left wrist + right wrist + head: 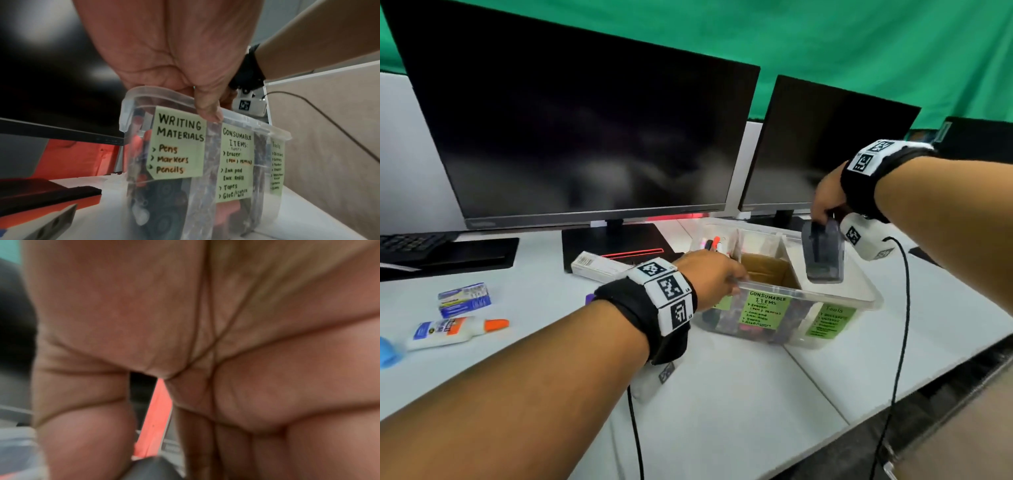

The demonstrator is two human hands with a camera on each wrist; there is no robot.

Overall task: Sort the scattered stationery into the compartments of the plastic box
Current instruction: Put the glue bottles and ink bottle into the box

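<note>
The box (859, 297) stands on the white table (739, 394) in front of two dark monitors (585, 137). Three green labels on its near wall mark the compartments: writing materials (179, 142) at the left, consumable items (765, 313) in the middle, tools (830, 320) at the right.

The left hand (709, 277) grasps the box's near rim at the left end. The left wrist view shows its thumb (208, 107) pressed on the outside of the rim between the first two labels. The fingers reach over the edge and are hidden inside.

The right hand (827, 200) is clenched from above on a dark grey blocky tool (823, 255). It holds the tool upright over the box's right end, above the tools compartment. Whether the tool's lower end is already below the rim cannot be told. In the right wrist view the palm and curled fingers (267, 386) fill the picture. Only a dark bit of the tool (152, 469) shows at the bottom edge.

Pens (711, 244) stand in the left compartment, and a brown cardboard liner (767, 269) shows in the middle one.

Stationery lies on the table left of the box. A white carton (599, 265) lies just behind the left wrist. A blue packet (465, 299) and a glue bottle (453, 329) with an orange cap lie well apart from the box.
</note>
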